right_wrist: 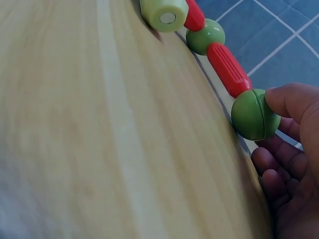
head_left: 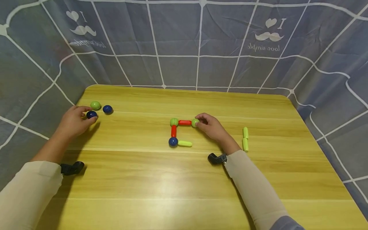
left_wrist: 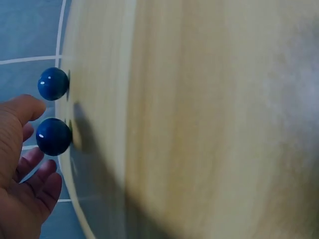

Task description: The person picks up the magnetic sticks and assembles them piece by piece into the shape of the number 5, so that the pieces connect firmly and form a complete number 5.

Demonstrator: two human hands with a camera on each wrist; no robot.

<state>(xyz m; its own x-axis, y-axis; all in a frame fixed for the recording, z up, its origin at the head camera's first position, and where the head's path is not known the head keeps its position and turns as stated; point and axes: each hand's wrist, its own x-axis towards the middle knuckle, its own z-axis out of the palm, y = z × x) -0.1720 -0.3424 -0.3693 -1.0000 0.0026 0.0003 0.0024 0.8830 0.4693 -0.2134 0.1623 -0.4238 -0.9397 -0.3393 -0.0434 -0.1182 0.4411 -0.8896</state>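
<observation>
Both arms (head_left: 256, 191) forward, right fingers (right_wrist: 281, 152) pinched round green ball (right_wrist: 250, 115) (left fingers (left_wrist: 44, 175) loose about blue ball (left_wrist: 54, 137))

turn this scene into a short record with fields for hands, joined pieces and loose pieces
left hand: fingers around a dark blue ball, no firm grip visible
right hand: pinches the end green ball
joined pieces: end green ball, red rod, corner green ball, second red rod, corner blue ball, yellow-green rod
loose balls: loose green ball, loose blue ball
loose rods: two yellow-green pieces, end to end
surface: wood-grain table
</observation>
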